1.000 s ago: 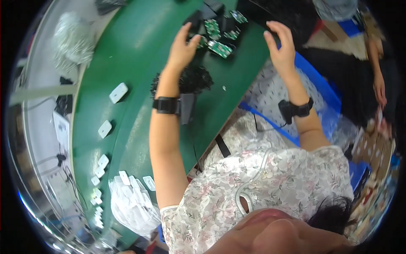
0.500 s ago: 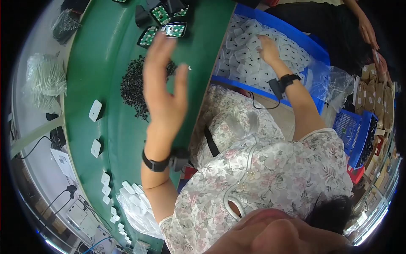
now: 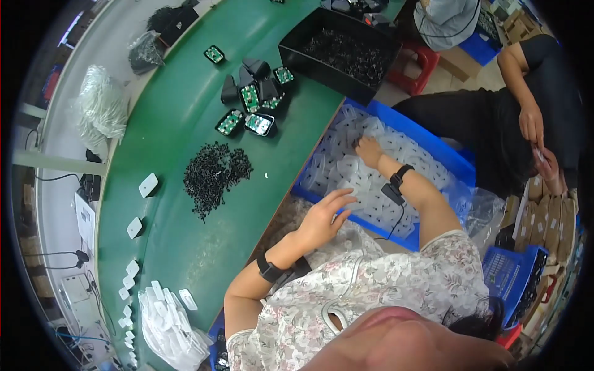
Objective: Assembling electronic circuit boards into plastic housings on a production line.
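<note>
My left hand [image 3: 320,224] hovers over the near edge of a blue bin [image 3: 445,164], its fingers spread with nothing visible in them. Deeper in the bin, my right hand [image 3: 371,152] is closed among many translucent plastic pieces [image 3: 396,170] with small dark marks. Its fingertips are partly hidden, and what they pinch does not show clearly. A heap of small black parts [image 3: 213,176] lies on the green table [image 3: 247,235] beyond my left hand. Behind the heap are several dark housings with green circuit boards [image 3: 249,99].
A black box of small dark parts [image 3: 346,55] stands at the table's far right. White rectangular covers [image 3: 148,185] line the left side, near a bag of white pieces [image 3: 170,321]. Another person's hands [image 3: 538,145] are at the right. A blue basket [image 3: 510,275] stands at lower right.
My left hand has moved from over the table to the bin's near edge. My right hand stays in the bin. The view has shifted, showing more of the far table.
</note>
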`<action>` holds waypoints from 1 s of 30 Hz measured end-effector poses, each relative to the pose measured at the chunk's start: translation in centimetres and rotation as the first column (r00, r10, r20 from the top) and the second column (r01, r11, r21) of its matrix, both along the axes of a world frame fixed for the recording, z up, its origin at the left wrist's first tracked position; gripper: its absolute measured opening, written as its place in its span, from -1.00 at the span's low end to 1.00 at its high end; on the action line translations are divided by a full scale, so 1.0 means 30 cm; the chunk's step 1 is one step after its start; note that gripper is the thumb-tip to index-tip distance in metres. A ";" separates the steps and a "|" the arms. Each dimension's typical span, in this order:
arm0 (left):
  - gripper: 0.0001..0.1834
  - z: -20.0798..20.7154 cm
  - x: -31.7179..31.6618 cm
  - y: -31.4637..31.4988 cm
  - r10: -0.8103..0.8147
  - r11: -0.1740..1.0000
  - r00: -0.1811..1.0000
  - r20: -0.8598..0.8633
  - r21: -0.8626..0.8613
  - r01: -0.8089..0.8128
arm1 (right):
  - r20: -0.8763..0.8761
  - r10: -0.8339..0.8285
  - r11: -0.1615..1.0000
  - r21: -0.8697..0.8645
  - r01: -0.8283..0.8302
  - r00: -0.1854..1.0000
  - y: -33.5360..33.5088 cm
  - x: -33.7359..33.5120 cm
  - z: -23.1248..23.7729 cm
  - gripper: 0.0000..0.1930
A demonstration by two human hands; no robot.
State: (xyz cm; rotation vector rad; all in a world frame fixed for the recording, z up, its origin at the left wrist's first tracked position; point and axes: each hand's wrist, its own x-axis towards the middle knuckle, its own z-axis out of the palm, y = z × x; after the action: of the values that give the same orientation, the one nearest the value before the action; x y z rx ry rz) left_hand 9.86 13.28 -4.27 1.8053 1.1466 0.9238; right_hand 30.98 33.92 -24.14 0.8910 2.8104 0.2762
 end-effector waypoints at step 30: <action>-0.71 -0.035 -0.059 -0.121 0.156 0.987 0.987 0.035 -0.028 -0.155 | 0.047 -0.293 0.745 -0.615 0.258 0.955 0.023 0.100 -0.098 -0.41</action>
State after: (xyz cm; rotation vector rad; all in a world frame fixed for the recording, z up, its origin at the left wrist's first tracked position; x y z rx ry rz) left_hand 8.09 9.64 -5.32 1.6894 1.2844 1.0241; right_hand 33.98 34.62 -27.07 1.1144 2.4736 -0.6875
